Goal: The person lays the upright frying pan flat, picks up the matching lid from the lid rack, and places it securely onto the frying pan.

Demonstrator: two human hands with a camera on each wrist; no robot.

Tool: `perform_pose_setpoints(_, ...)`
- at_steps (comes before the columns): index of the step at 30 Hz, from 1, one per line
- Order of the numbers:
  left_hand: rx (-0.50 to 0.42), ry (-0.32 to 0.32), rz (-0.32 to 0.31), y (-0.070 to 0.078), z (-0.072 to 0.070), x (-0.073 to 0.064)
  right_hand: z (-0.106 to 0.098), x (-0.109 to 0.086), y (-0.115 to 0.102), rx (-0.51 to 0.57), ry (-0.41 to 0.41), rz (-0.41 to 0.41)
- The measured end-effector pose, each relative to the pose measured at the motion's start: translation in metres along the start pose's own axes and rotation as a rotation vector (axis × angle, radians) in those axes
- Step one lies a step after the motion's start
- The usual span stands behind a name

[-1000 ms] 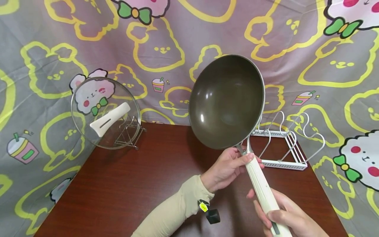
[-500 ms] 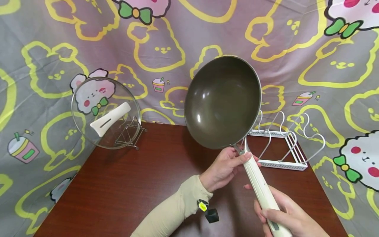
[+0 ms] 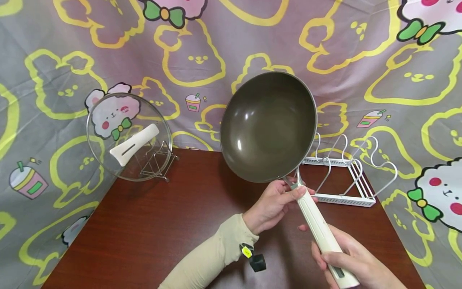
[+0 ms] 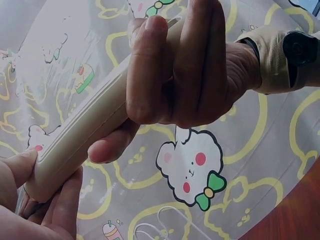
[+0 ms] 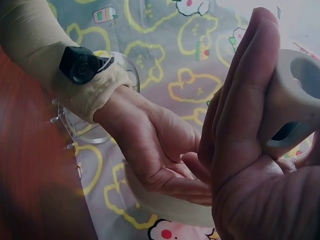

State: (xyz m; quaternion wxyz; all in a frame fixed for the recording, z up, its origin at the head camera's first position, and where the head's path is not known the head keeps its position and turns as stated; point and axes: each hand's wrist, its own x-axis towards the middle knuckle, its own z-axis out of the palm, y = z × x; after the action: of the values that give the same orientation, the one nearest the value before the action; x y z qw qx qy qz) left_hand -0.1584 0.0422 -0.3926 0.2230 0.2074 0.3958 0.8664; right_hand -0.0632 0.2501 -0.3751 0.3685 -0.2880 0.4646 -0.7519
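A deep frying pan [image 3: 268,124] with a dark brown inside and a cream handle is held up over the table, its hollow facing me. My left hand [image 3: 270,206] grips the handle's upper end by the metal neck, thumb on top and fingers beneath. Lower down, my right hand [image 3: 351,257] holds the handle [image 3: 314,216] near its end, thumb across it. The left wrist view has the handle [image 4: 85,135] running between both hands. In the right wrist view, the handle's end [image 5: 295,110] with its hanging hole shows beside my right palm.
On the left, a glass lid [image 3: 97,160] with a cream grip leans on a small wire stand [image 3: 157,162]. A white rack [image 3: 343,199] with curved wire dividers stands on the right, partly behind the pan. Patterned cloth [image 3: 202,48] surrounds the brown table [image 3: 144,224].
The pan has shifted left and slightly down, its handle swinging a little left at the neck. Both hands keep their hold. The lid and the rack have not moved.
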Motion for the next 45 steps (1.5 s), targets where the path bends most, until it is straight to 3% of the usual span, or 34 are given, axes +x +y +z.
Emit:
perform_pose_setpoints(2,0.001,0.0,0.004,0.0,-0.001,0.0,-0.001,0.0,0.0,0.015,0.014,0.009)
perform_pose_setpoints(9,0.02,0.007,0.007,-0.001,-0.003,-0.001,-0.01,0.001,-0.001,-0.015,-0.075,-0.018)
perform_pose_setpoints(18,0.005,0.007,0.01,-0.002,-0.004,-0.003,-0.01,-0.001,-0.002,0.093,-0.029,0.055)
perform_pose_setpoints(22,0.001,0.01,0.012,-0.003,-0.004,-0.005,-0.013,0.0,-0.001,0.076,-0.074,0.03)
perform_pose_setpoints(29,-0.02,0.027,0.025,-0.004,-0.005,-0.006,-0.016,0.003,-0.002,-0.088,-0.073,-0.012)
perform_pose_setpoints(35,-0.016,0.069,0.019,-0.005,-0.009,-0.007,-0.021,0.003,-0.001,-0.085,-0.093,-0.028)
perform_pose_setpoints(45,-0.018,0.082,0.04,-0.006,-0.013,-0.007,-0.026,0.005,0.001,-0.123,-0.101,-0.046)
